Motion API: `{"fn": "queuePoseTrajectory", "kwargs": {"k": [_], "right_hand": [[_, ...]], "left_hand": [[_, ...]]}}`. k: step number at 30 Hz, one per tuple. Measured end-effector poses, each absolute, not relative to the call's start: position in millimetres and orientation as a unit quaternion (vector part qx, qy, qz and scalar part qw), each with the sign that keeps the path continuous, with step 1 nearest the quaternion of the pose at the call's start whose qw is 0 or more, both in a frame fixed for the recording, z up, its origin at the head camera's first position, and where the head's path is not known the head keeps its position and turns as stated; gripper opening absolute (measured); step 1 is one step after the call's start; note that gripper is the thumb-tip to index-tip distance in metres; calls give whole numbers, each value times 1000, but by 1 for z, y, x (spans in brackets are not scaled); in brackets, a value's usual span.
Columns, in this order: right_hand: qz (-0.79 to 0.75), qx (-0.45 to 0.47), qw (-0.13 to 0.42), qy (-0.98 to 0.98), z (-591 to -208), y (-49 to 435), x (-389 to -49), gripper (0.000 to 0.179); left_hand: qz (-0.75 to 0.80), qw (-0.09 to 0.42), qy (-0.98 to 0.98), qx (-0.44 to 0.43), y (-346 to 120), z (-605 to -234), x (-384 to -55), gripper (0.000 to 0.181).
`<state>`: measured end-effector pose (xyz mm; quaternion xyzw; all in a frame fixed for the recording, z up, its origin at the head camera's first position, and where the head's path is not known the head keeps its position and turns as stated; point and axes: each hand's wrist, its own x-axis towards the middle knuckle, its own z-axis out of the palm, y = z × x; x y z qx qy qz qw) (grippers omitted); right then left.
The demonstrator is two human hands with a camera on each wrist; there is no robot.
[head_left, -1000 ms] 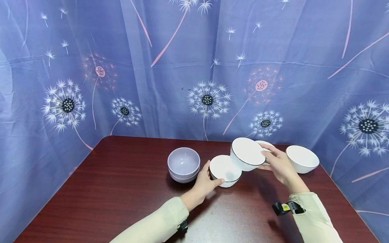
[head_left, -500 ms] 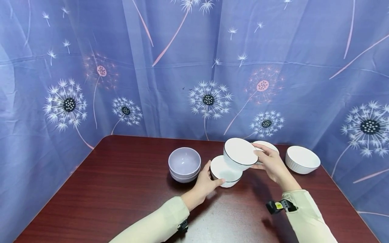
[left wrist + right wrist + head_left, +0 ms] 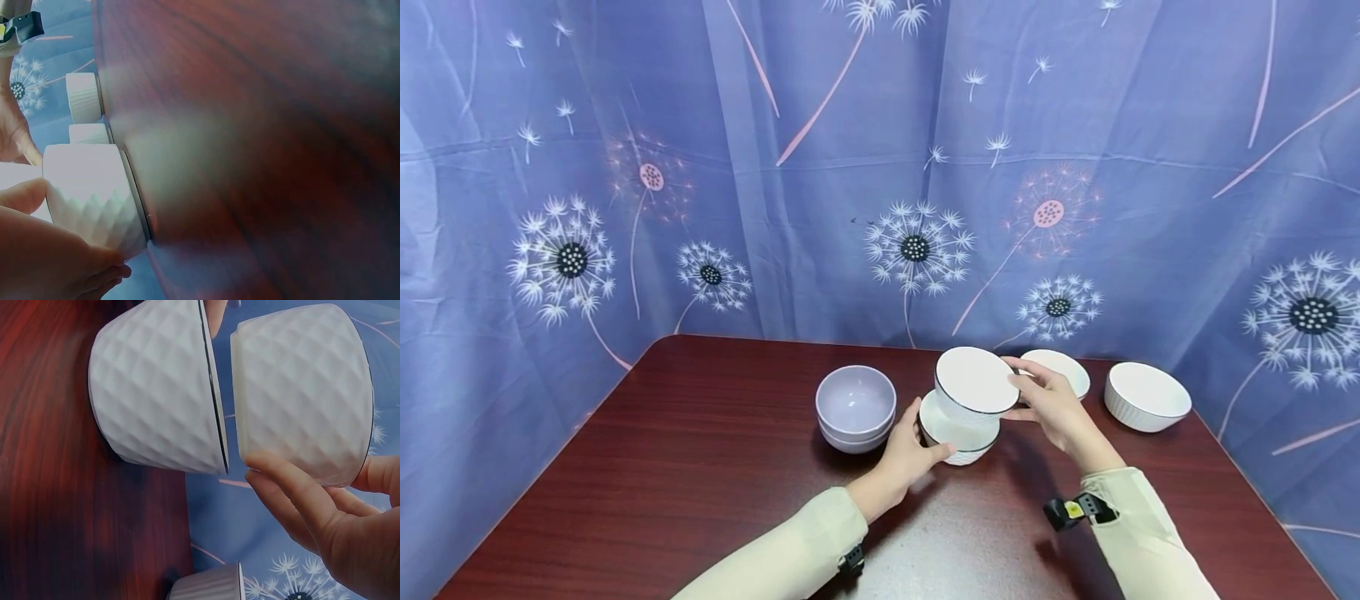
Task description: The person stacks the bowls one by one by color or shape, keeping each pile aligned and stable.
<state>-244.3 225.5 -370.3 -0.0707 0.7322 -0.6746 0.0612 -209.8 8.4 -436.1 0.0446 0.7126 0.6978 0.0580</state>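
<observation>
My left hand [image 3: 904,463] holds a white bowl [image 3: 972,456] upright on the table, thumb at its near side and fingers at its left. In the left wrist view my thumb and fingers span that bowl's patterned wall [image 3: 94,194]. My right hand [image 3: 1051,408] grips a second white bowl [image 3: 974,382] by its right side, thumb near the dark rim and fingers toward the base. This upper bowl, tilted slightly, hangs over the lower one. A narrow gap separates its base from the lower bowl's rim in the right wrist view. Both have a diamond-textured outside.
Two nested lavender bowls [image 3: 854,404] stand just left of my left hand. Behind my right hand is another white bowl [image 3: 1060,371], partly hidden. A ribbed white bowl [image 3: 1147,398] sits near the back right corner of the dark red table [image 3: 700,467]. A blue curtain [image 3: 805,250] hangs behind.
My right hand has carried the upper bowl leftward and slightly down, over the lower bowl. More of the white bowl behind shows now. My left hand has stayed on the lower bowl.
</observation>
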Motion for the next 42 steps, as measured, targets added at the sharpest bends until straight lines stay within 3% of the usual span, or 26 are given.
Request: {"fn": "queuePoseTrajectory", "kwargs": {"k": [19,42], "right_hand": [[-656,-67,76,748,-375,212,-244,48],[-647,-62,70,757,-382,206,-240,45]], "left_hand": [[703,47,708,58,8,-438,-212,93],[692,33,719,53,9,-437,-212,82]]}}
